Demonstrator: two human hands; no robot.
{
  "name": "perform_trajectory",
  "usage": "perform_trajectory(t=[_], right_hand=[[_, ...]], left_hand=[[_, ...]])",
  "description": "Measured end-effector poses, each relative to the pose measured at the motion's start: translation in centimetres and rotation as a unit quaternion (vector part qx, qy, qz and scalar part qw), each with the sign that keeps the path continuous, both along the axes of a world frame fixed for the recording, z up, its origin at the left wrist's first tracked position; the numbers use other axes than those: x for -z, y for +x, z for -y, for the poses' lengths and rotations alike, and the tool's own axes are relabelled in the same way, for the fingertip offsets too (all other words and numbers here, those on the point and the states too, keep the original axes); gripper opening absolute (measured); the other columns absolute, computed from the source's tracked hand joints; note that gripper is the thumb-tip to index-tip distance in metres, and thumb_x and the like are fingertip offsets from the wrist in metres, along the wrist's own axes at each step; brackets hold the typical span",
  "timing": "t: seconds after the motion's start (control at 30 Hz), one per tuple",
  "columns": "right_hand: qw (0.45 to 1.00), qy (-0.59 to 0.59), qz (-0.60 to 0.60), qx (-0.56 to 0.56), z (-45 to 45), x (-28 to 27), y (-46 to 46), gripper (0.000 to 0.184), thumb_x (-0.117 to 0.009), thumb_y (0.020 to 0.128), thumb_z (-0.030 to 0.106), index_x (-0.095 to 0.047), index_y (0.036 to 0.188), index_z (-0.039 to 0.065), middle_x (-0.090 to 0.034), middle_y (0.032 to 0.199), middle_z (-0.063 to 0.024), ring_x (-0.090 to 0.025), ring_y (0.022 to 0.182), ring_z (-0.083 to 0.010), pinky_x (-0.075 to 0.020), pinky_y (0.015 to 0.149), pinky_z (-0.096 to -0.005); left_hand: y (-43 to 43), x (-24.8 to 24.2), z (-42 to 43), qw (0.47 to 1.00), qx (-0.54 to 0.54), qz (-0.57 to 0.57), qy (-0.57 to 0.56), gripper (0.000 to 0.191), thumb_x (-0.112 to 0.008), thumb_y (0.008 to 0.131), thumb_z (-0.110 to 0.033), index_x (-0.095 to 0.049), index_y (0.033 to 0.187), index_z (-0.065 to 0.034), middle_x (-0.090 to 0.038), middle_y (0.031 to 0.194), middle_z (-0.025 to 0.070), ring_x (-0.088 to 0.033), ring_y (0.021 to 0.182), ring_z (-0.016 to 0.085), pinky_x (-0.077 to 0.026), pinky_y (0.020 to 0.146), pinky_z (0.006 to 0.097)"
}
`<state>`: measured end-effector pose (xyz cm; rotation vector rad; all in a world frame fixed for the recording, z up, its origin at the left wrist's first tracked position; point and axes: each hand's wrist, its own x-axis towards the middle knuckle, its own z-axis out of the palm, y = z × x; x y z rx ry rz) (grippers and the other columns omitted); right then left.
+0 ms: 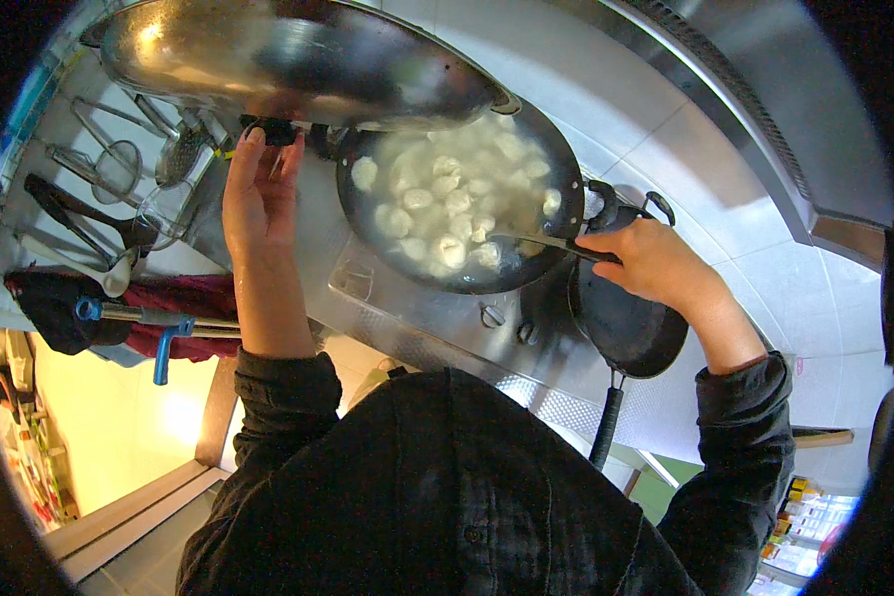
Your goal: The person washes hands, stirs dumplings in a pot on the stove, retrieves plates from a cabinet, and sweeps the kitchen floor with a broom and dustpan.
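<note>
My left hand (261, 190) grips the black knob (268, 130) of a large metal wok lid (298, 63). The lid is raised and tilted over the far left part of a black wok (566, 160). Several pale dumplings (458, 203) lie in cloudy, steaming water inside the wok. In my right hand (644, 257) is the handle of a metal cooking utensil (544, 238), which reaches over the wok's right rim. Its head is under the water among the dumplings, so its shape cannot be told.
A black frying pan (629, 320) sits right of the wok, its handle pointing towards me. Stove knobs (493, 316) are on the steel front. Strainers (119, 167) and black utensils (123, 231) hang at left above a dark red cloth (194, 287). A range hood (842, 112) overhangs the upper right.
</note>
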<state>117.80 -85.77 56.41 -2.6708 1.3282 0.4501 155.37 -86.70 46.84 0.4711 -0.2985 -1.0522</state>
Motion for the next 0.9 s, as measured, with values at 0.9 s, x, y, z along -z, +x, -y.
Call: perform_trajectory(t=[0.9], right_hand=[[0.988,-0.141,0.045,0.050,3.1,9.5,8.3,0.035,-0.053,0.080,0.026,-0.052,0.114,0.017,-0.060,0.068,-0.0159,-0.061,0.065,-0.0329,-0.0498,0.058,-0.0429]], left_hand=[[1.6,0.7,-1.3,0.999,-0.008,0.027,-0.018,0.031,-0.054,0.084,-0.010,-0.048,0.111,0.0061,-0.054,0.107,0.0210,-0.054,0.099,0.034,-0.054,0.077,0.0347]])
